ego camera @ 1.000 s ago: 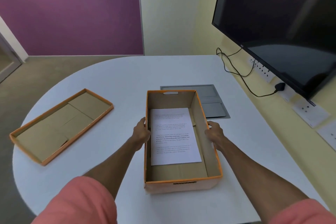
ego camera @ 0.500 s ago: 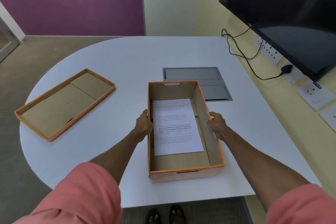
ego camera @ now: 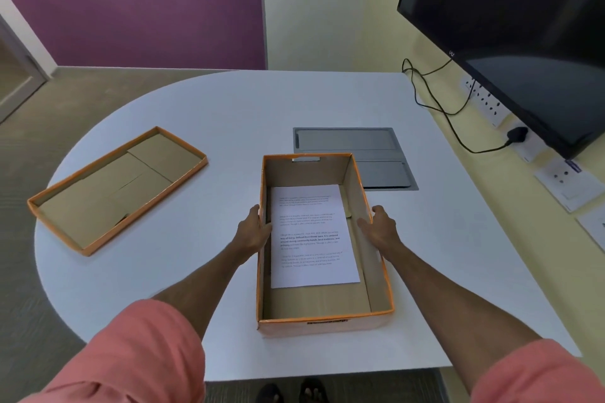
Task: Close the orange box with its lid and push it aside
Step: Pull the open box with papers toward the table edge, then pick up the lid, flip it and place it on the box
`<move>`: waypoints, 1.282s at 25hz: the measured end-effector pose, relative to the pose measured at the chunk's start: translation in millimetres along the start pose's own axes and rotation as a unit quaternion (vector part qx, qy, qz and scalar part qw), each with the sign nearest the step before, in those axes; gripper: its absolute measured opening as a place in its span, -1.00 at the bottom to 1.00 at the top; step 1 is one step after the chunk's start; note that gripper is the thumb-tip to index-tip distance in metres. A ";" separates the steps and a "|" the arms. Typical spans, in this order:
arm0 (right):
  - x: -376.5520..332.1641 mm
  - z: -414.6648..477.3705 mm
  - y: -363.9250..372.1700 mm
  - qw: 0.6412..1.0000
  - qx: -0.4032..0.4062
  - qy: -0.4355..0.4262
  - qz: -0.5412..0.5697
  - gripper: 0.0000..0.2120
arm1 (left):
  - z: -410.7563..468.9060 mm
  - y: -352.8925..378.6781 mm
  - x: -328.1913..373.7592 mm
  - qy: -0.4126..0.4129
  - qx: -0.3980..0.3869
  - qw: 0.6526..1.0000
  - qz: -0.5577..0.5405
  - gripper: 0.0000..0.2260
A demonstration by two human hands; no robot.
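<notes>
The orange box (ego camera: 324, 327) stands open on the white table (ego camera: 229, 101), near its front edge, with a printed sheet of paper (ego camera: 311, 235) lying flat inside. My left hand (ego camera: 253, 231) presses against the box's left wall, thumb at the rim. On the opposite side, my right hand (ego camera: 379, 229) grips the right wall, its fingers over the rim. The orange lid (ego camera: 114, 193) lies upside down on the table's left side, well apart from the box, its brown inside facing up.
A grey hatch panel (ego camera: 347, 141) is set into the table just behind the box. A large black monitor (ego camera: 523, 26) hangs on the right wall above wall sockets (ego camera: 487, 105) and a black cable (ego camera: 458, 137). The table's left edge is rounded.
My view has pulled back and tilted down, so more of the table's front edge shows. Both hands stay on the box's side walls; the box and lid have barely shifted.
</notes>
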State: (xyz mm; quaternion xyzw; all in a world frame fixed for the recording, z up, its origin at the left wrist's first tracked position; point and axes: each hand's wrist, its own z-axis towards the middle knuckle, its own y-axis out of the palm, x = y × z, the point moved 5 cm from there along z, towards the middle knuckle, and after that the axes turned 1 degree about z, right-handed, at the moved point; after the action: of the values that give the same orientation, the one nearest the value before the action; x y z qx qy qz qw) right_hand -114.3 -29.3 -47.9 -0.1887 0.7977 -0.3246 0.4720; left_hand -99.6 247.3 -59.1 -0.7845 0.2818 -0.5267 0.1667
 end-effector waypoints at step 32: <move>-343.3 -33.9 288.8 0.889 -0.071 -0.360 -0.275 -0.24 | 46.9 -310.2 -160.9 -0.020 0.130 0.946 0.297 -0.39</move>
State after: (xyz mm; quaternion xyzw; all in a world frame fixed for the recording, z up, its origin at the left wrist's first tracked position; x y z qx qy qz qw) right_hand 23.5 398.1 -20.9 -0.5376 0.5101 -0.2940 0.6036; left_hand -19.8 588.8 -22.0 -0.6471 0.4274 -0.4698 0.4217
